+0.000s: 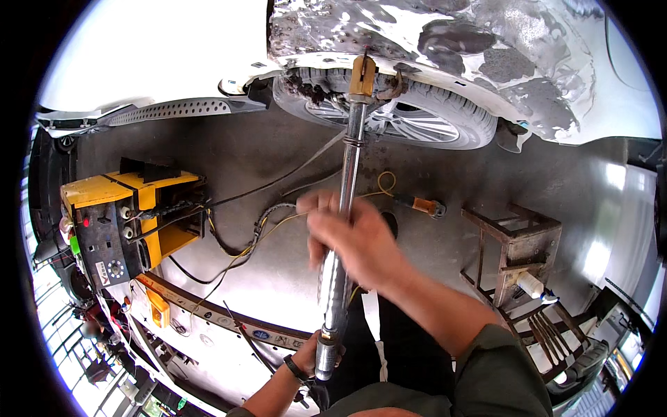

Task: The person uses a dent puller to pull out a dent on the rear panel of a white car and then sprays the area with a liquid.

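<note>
A long chrome slide hammer point(353, 163) runs from low in front of me up to the car. Its brass-coloured tip point(362, 78) meets the lower edge of the white fender point(396, 28), just above the wheel point(417, 118). The fender has bare-metal and dark grey patches. My right hand point(358, 243) is curled loosely about the rod near its middle, its fingers slightly blurred. Below it, my left hand point(306, 356) grips the tool's near end, partly hidden behind the metal. The thick shiny sleeve point(332, 292) lies between both hands.
A yellow and black machine with cables point(132, 215) stands on the left. Hoses and a yellow cord point(260, 233) cross the floor. An orange grinder-like tool point(427, 206) lies right of the rod. At right stands a rusty metal stand point(524, 243) with a white bottle point(529, 283).
</note>
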Available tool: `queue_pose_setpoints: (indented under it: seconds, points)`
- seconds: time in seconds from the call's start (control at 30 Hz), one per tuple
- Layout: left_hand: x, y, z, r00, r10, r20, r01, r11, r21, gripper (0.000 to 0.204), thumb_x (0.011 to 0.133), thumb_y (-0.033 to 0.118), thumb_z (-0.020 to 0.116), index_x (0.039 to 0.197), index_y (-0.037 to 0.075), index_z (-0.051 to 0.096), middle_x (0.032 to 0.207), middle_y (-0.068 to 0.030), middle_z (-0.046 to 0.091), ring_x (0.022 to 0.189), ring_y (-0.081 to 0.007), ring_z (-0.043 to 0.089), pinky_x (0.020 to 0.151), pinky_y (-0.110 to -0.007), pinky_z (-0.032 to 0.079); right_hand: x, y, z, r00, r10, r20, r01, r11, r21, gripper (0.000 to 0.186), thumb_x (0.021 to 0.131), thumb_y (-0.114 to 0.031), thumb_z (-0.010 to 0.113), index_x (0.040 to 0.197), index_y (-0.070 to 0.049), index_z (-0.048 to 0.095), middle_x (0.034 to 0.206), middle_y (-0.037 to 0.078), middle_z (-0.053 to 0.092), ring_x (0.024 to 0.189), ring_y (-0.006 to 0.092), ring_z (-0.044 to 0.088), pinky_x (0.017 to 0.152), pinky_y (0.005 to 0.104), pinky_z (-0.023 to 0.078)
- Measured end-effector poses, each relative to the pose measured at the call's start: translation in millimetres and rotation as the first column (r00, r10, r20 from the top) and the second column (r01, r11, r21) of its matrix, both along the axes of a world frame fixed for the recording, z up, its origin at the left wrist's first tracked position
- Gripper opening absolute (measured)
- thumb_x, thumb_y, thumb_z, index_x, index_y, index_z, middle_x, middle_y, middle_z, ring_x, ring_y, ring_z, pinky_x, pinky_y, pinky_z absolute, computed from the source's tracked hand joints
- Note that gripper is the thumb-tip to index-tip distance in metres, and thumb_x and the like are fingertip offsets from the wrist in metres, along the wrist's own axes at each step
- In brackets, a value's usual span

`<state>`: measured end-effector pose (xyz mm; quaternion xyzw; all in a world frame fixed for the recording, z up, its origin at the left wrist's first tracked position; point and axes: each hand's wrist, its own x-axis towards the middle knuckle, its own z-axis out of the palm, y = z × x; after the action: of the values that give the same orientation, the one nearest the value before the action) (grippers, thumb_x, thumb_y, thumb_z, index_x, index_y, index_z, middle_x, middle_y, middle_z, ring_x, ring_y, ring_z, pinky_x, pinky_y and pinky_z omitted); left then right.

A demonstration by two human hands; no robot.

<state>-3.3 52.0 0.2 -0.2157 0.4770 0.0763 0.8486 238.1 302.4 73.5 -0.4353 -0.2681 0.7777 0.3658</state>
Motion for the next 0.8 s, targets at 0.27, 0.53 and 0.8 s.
queue_pose_setpoints:
  seconds: [0.27,0.53,0.8]
  points:
    - [-11.2,-24.1,-20.7,0.997,0.043,0.06,-0.048,0.995,0.09,0.043,0.095,0.044,0.062,0.115,0.006,0.062,0.093,-0.0168,0.073,0.072,-0.0247,0.073,0.064,-0.036,0.062,-26.6,-70.6,-17.1,0.979,-0.102,-0.176,0.089,0.993,-0.079,0.024,0.097,-0.02,0.064,0.111,-0.003,0.054,0.083,0.006,0.06,0.074,0.0131,0.062,0.067,0.0304,0.053]
    - [-15.9,-23.1,-7.0,0.999,0.027,0.022,-0.027,1.0,-0.015,0.03,0.098,0.035,0.058,0.109,0.008,0.063,0.084,-0.0103,0.072,0.067,-0.02,0.071,0.058,-0.03,0.06,-33.2,-81.0,-18.2,0.967,-0.107,-0.231,0.072,0.985,-0.158,0.01,0.097,-0.009,0.06,0.102,-0.003,0.055,0.076,0.004,0.06,0.072,0.0116,0.061,0.07,0.0301,0.052]
    - [-8.5,-4.1,-7.1,0.999,0.036,-0.025,-0.035,0.997,0.068,0.034,0.099,0.039,0.056,0.109,0.007,0.063,0.088,-0.0127,0.072,0.067,-0.0223,0.071,0.058,-0.031,0.059,-28.9,-52.3,-10.3,0.976,-0.065,-0.207,0.055,0.997,-0.057,0.008,0.097,-0.009,0.06,0.1,-0.003,0.055,0.076,0.004,0.06,0.07,0.0119,0.061,0.068,0.0291,0.051]
